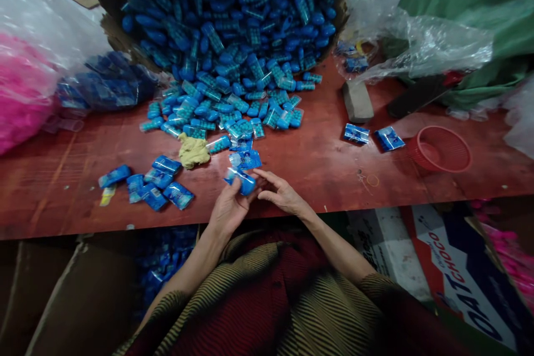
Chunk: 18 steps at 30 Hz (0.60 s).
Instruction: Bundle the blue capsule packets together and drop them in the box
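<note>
My left hand [228, 207] pinches a small blue container [245, 182] with a shiny surface, thumb on top, just over the front part of the table. Beside it my right hand [286, 196] has thumb and index finger apart and holds nothing I can see; its fingertips are close to the container. Right behind the held piece lies a blue printed wrapper [250, 159]. A clear tube of turquoise balls [218, 144] rests just left of that wrapper, by a crumpled yellow cloth-like lump [194, 151].
A large heap of blue-ended tubes [233, 67] spills from a torn carton. Several blue packets [158, 179] lie left; two more blue packets [389, 138] lie right, near a red basket [442, 150] and a grey block [357, 102]. The red table's front edge [350, 204] is close to my body.
</note>
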Motion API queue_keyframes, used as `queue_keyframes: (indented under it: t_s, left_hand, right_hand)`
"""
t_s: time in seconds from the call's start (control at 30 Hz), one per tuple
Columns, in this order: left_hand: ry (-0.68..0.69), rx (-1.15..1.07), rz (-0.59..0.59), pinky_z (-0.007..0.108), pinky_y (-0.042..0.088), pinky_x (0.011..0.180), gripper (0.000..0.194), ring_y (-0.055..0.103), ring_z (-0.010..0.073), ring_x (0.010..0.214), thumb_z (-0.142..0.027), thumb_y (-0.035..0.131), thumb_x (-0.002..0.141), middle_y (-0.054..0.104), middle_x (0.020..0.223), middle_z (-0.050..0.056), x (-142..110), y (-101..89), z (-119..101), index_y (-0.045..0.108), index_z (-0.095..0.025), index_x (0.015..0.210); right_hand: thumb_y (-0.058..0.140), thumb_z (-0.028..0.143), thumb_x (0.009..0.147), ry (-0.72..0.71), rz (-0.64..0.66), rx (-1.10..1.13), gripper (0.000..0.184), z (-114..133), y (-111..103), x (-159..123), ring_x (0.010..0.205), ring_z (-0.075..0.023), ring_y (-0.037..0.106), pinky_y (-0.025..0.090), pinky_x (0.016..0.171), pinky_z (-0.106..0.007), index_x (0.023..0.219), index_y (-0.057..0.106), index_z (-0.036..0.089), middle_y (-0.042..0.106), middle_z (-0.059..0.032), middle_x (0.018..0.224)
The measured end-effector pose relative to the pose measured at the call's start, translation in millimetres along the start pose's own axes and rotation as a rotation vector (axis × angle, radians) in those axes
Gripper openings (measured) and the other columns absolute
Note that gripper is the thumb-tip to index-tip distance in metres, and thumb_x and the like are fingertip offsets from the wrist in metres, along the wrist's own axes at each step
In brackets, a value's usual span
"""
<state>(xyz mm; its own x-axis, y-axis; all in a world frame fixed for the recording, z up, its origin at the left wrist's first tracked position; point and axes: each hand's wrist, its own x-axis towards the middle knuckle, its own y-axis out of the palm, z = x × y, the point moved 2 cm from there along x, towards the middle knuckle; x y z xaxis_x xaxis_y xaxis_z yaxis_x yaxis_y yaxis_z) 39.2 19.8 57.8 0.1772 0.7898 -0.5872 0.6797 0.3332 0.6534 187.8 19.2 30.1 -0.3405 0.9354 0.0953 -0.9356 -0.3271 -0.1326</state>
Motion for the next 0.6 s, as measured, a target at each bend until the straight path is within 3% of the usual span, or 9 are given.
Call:
queue_keyframes:
  t_s: [0.07, 0.13, 0.27, 0.4, 0.5, 0.6]
  left_hand:
    - [0.139, -0.095, -0.109, 0.033, 0.055, 0.078, 0.030, 0.067, 0.0192, 0.086, -0.038, 0.045, 0.090, 0.071, 0.080, 0.006, -3, -11.2, -25, 0.065, -0.016, 0.089]
    - [0.288, -0.188, -0.175, 0.033, 0.055, 0.078, 0.047, 0.066, 0.0210, 0.093, -0.052, 0.035, 0.089, 0.071, 0.084, 0.008, -7, -26.0, -52, 0.063, -0.016, 0.100]
    - [0.338, -0.293, -0.174, 0.027, 0.055, 0.072, 0.068, 0.065, 0.0202, 0.097, -0.060, 0.021, 0.089, 0.070, 0.095, 0.015, -10, -47.3, -84, 0.052, -0.009, 0.121]
    - [0.206, -0.215, -0.182, 0.029, 0.056, 0.068, 0.050, 0.069, 0.0209, 0.084, -0.046, 0.029, 0.092, 0.071, 0.081, 0.012, -4, -41.4, -66, 0.057, -0.008, 0.110]
    - [0.067, -0.024, -0.148, 0.032, 0.055, 0.066, 0.025, 0.069, 0.0206, 0.073, -0.030, 0.044, 0.089, 0.070, 0.069, 0.008, 7, -28.7, -37, 0.060, -0.012, 0.092]
    - [0.070, 0.145, -0.128, 0.027, 0.052, 0.059, 0.013, 0.068, 0.0180, 0.062, -0.024, 0.059, 0.080, 0.068, 0.065, 0.005, 19, -21.6, -15, 0.059, -0.013, 0.088]
  right_hand:
    - [0.061, 0.032, 0.083, -0.021, -0.009, -0.161, 0.046, -3, -4, 6, 0.093, -0.0161, 0.059, 0.048, 0.085, -0.032, 0.127, 0.053, 0.024, 0.059, -0.0070, 0.118]
    - [0.058, 0.029, 0.085, -0.036, -0.043, -0.346, 0.037, -4, -10, 16, 0.095, -0.0170, 0.058, 0.047, 0.087, -0.034, 0.122, 0.057, 0.022, 0.059, -0.0075, 0.113]
    - [0.056, 0.029, 0.087, 0.020, -0.039, -0.754, 0.037, -3, -12, 46, 0.107, -0.0232, 0.051, 0.041, 0.092, -0.039, 0.123, 0.056, 0.022, 0.057, -0.0095, 0.116]
    - [0.056, 0.031, 0.087, 0.167, -0.008, -1.060, 0.029, -6, -4, 70, 0.100, -0.0259, 0.049, 0.040, 0.081, -0.037, 0.114, 0.060, 0.023, 0.058, -0.0109, 0.112]
    - [0.047, 0.029, 0.091, 0.181, -0.021, -1.132, 0.022, -10, 0, 75, 0.097, -0.0242, 0.049, 0.038, 0.079, -0.034, 0.104, 0.063, 0.021, 0.059, -0.0102, 0.105]
    - [0.039, 0.028, 0.095, 0.176, -0.015, -1.155, 0.026, -12, -2, 75, 0.094, -0.0223, 0.049, 0.037, 0.079, -0.032, 0.100, 0.063, 0.021, 0.059, -0.0093, 0.100]
